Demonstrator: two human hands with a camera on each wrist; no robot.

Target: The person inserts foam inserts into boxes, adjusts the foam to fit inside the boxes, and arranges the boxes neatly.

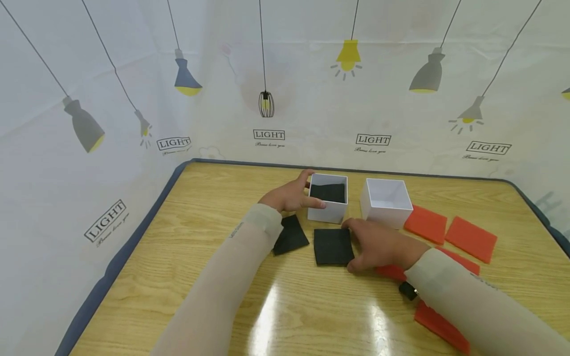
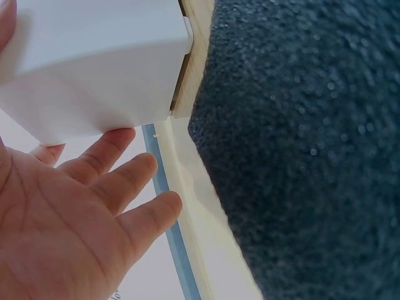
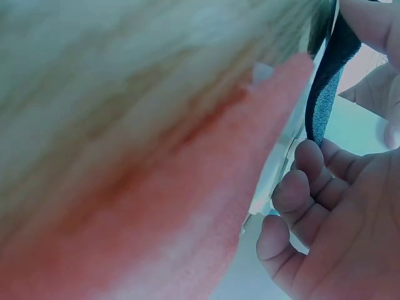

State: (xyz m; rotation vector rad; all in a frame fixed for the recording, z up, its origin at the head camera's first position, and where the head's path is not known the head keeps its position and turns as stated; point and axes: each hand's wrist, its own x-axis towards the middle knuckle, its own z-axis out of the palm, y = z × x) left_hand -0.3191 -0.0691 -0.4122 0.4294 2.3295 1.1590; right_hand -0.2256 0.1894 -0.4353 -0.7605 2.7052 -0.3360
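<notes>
My left hand [image 1: 291, 196] holds a white square box [image 1: 327, 213] at its left side, thumb across the front and fingers toward the back. Inside that box lies black foam sheet [image 1: 328, 193]. Just in front of it, my right hand [image 1: 383, 243] pinches a black foam square [image 1: 333, 246] by its right edge. The right wrist view has this black piece [image 3: 326, 94] bent between thumb and fingertips. Another black square [image 1: 293, 235] lies by the left sleeve, partly covered by it; dark foam [image 2: 300, 144] fills the right of the left wrist view.
A second white box [image 1: 385, 213], with nothing visible inside, stands right of the first. Several red foam squares [image 1: 471, 239] are spread on the wooden table [image 1: 187, 257] to the right, some partly under the right forearm. A lamp-printed white curtain [image 1: 307, 74] rises behind the table.
</notes>
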